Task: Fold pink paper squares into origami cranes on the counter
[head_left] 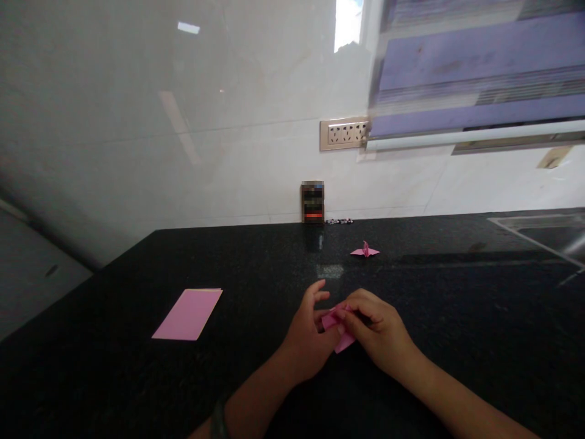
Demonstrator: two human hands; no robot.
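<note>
Between my two hands is a small folded piece of pink paper [345,342], held just over the dark countertop. My left hand [308,341] has its thumb on the paper's near face, with some fingers raised and curled apart from it. From the other side, my right hand [381,332] pinches the upper part of the paper between thumb and fingers. The fingers cover much of the folds. Beyond the hands sits a finished-looking pink paper crane [365,250] with its wings spread. To the left lies a stack of pink paper sheets [188,314].
A small dark box-like object [312,202] leans near the tiled wall, with a beaded strand [339,221] beside it. Above are wall sockets [347,133] and a purple blind [475,67]. A sink edge [534,241] is at the right of the black countertop [114,372].
</note>
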